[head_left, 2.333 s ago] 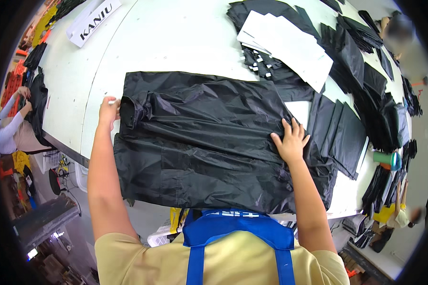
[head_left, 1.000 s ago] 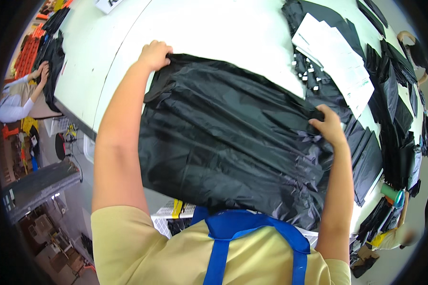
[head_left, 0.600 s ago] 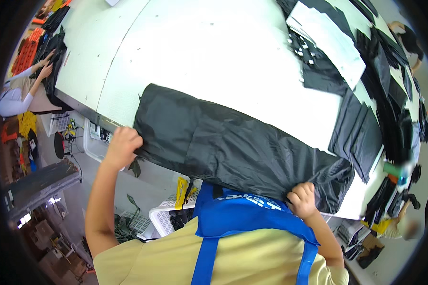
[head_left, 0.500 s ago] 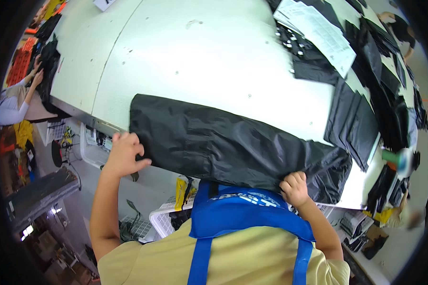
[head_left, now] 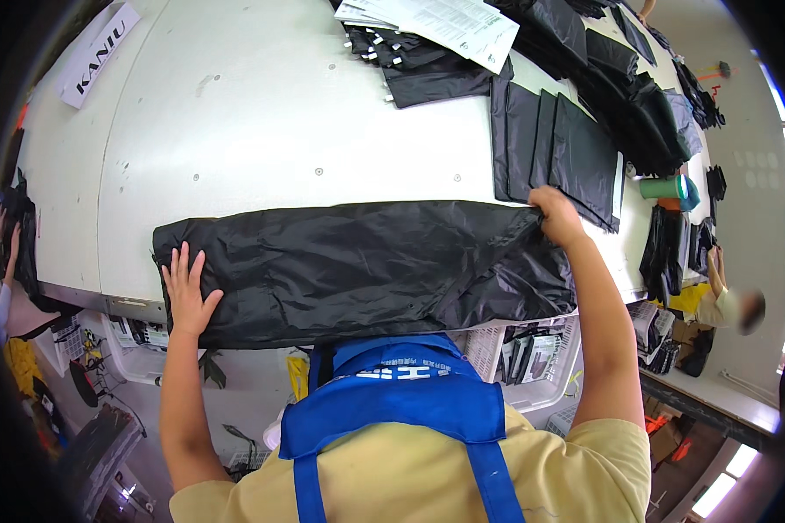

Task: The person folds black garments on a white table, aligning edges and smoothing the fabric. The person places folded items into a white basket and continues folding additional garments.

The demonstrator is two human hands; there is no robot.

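Observation:
A long folded piece of shiny black fabric [head_left: 349, 270] lies along the near edge of the white table [head_left: 262, 148], its front side hanging slightly over. My left hand [head_left: 187, 292] rests flat on its left end with the fingers spread. At the far right corner my right hand [head_left: 556, 213] has its fingers closed on the fabric's edge, where the cloth is gathered in creases. That hand is right beside a row of flat folded black pieces [head_left: 554, 148].
Black pieces with white tags [head_left: 436, 74] lie under printed sheets [head_left: 453, 26]. More dark fabric [head_left: 619, 96] is heaped at the right, near a green roll [head_left: 663, 187]. White baskets [head_left: 541, 357] stand below the edge. Other people work at both sides.
My right hand has gone from the fabric's near edge to its far right corner. My left hand has moved onto the left end and flattened. The fabric now lies straighter along the edge.

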